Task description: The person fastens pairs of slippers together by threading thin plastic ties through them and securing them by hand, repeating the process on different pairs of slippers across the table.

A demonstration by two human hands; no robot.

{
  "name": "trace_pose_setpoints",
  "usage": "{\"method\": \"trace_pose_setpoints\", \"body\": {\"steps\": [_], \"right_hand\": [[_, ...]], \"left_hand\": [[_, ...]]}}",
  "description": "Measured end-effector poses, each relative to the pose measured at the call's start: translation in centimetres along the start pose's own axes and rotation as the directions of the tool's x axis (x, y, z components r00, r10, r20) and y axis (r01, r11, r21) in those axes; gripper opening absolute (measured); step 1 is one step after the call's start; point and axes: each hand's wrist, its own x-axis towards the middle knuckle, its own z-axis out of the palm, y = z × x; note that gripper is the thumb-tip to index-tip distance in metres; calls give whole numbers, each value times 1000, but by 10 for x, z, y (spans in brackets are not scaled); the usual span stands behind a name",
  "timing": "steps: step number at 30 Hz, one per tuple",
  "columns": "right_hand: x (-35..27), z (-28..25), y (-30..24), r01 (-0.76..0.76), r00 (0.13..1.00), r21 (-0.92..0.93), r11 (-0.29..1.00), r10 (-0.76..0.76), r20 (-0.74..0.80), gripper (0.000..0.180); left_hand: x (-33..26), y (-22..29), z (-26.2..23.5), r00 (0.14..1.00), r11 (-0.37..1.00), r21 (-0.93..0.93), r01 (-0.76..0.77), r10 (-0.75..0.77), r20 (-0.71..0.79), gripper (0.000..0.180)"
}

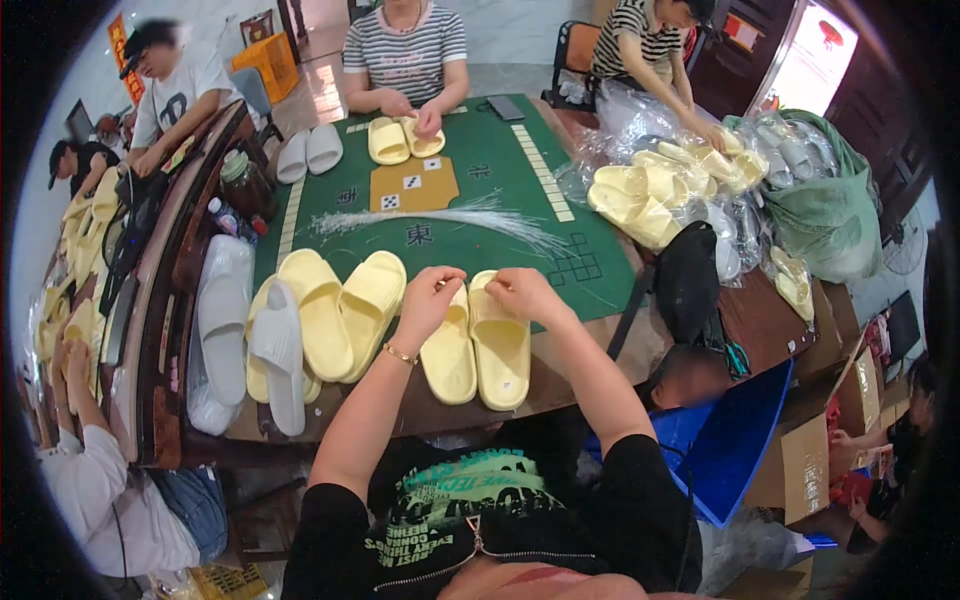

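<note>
A pair of pale yellow slide sandals (478, 350) lies side by side, soles up, on the table's near edge. My left hand (428, 298) pinches the far end of the left sandal. My right hand (522, 292) pinches the far end of the right one. To the left rests another yellow pair (345, 310), partly over a third. White sandals (275, 350) lie further left, one inside a clear bag (222, 330).
A green game mat (480, 180) covers the table, with a bundle of thin white plastic ties (450, 220) on it. A person opposite handles a yellow pair (403, 138). At right, a person sorts bagged yellow sandals (650, 190). Black bag (690, 285), blue bin (730, 440), cardboard boxes (810, 460).
</note>
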Motion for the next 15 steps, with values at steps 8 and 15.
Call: {"method": "trace_pose_setpoints", "body": {"steps": [8,15], "right_hand": [[32,11,1,201,964,257,945,-144,-226,17],[37,42,22,86,996,546,833,-77,-40,16]], "left_hand": [[21,-12,20,988,990,111,93,-105,110,20],[14,-26,16,978,980,-46,195,-191,82,20]]}}
